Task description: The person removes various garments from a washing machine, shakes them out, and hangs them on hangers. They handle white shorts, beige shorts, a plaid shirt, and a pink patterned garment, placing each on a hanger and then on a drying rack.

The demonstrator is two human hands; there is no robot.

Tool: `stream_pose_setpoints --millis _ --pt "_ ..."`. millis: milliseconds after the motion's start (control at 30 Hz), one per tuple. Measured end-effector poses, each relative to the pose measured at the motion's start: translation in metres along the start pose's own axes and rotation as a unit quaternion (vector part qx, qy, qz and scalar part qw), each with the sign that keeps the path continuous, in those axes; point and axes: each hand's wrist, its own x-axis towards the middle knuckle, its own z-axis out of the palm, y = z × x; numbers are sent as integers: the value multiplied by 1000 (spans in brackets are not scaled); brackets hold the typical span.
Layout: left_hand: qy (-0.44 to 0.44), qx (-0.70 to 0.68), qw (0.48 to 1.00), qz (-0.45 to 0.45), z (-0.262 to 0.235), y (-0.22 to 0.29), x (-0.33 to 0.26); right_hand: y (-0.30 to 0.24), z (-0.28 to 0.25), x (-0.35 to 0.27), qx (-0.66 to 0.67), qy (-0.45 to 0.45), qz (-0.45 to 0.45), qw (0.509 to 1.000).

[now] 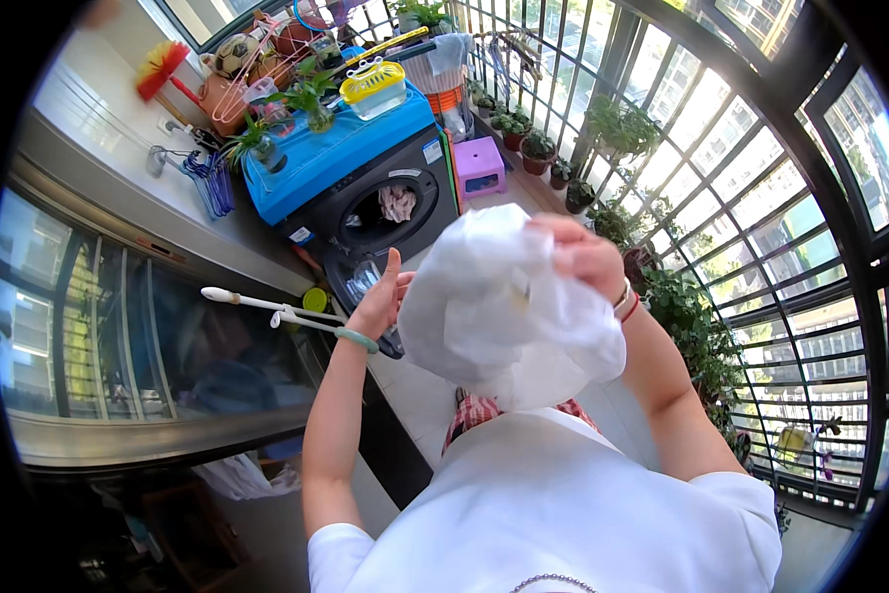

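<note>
A crumpled white cloth (504,326), blurred by motion, hangs in front of my body. Its upper right part is pinched in my right hand (583,259), which wears a band and a red string at the wrist. Just left of the cloth is my left hand (377,301), thumb stretched upward and the other fingers partly hidden at the cloth's edge; a green bangle circles that wrist. A white pole (257,300) runs behind the left wrist; whether that hand touches it cannot be seen. Beyond, a dark front-loading washing machine (390,210) stands with its door open and pinkish laundry (397,203) inside.
On the machine's blue cover (316,173) sit plants and a yellow basket (373,84). Blue hangers (207,183) hang at the left wall. A purple stool (479,166) stands right of the machine. Potted plants (536,150) line the barred railing. Glass panels (168,326) are at left.
</note>
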Motion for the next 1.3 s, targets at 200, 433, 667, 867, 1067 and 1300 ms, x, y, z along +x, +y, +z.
stream_pose_setpoints --millis 200,433,667,867,1067,1300 --pt "-242 -185 951 -60 67 4 16 92 67 9 -277 -376 115 876" --pt "-238 66 966 75 116 23 -13 90 55 -40 -462 -113 4 880" --pt "-206 52 968 134 90 40 -46 47 -83 -123 -472 440 14 764" --pt "-142 19 960 241 85 56 -57 122 -95 -122 -91 418 210 879" --pt "302 563 605 475 45 67 -50 80 -46 -89 -49 419 -92 902" --pt "104 -135 947 273 8 3 15 38 15 -61 -259 326 -159 895"
